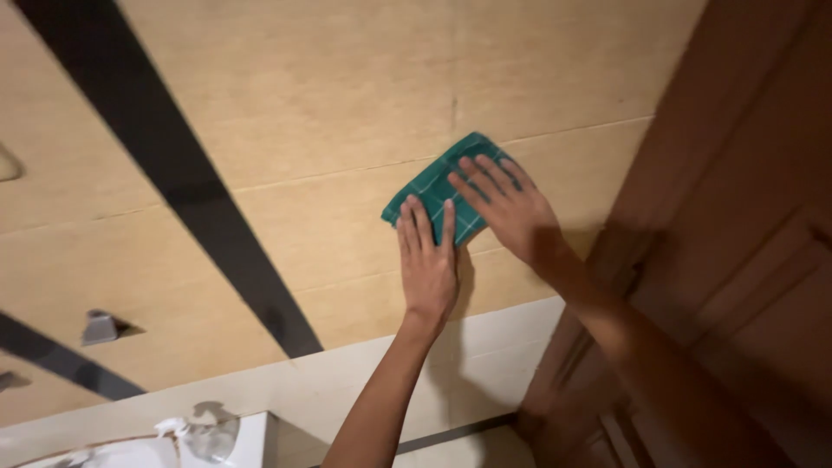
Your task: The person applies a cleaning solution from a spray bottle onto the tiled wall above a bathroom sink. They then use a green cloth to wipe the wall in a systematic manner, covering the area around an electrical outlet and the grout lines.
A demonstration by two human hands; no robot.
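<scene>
Both the left hand [429, 264] and right hand [511, 208] press a green cloth [438, 186] against the beige wall [303, 104], fingers flat and together

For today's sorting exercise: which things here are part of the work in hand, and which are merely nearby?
In use:
left hand, flat on the cloth
right hand, flat on the cloth
green cloth, folded
tan wall under the cloth

Merely nearby:
wooden door
black stripe
grey bracket
white basin
</scene>
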